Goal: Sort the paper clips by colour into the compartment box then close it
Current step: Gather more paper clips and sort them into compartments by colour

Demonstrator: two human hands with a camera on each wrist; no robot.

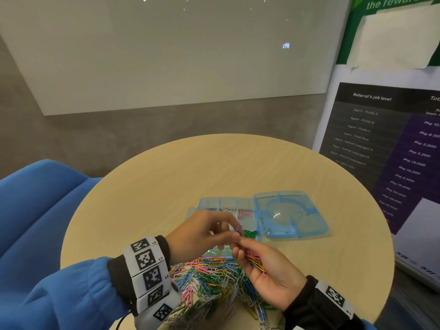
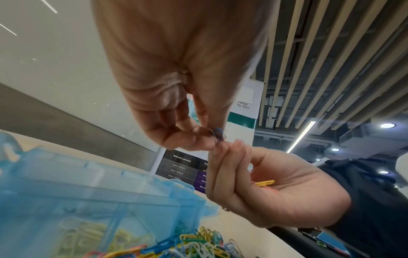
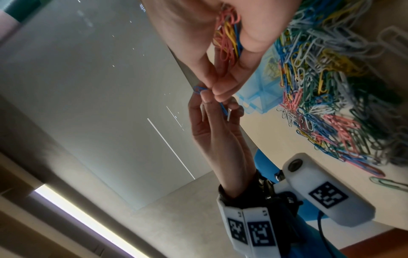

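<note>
Blue clip passing between my hands above the box.
My left hand (image 1: 200, 232) pinches a blue clip (image 1: 238, 229); my right hand (image 1: 266, 275) cups mixed clips, fingertips touching it. Open box (image 1: 291, 211) and pile (image 1: 214, 282) on bench (image 1: 166, 177).

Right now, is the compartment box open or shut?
Open: the compartment box has its lid folded flat on the table beside it, compartments exposed.
</note>
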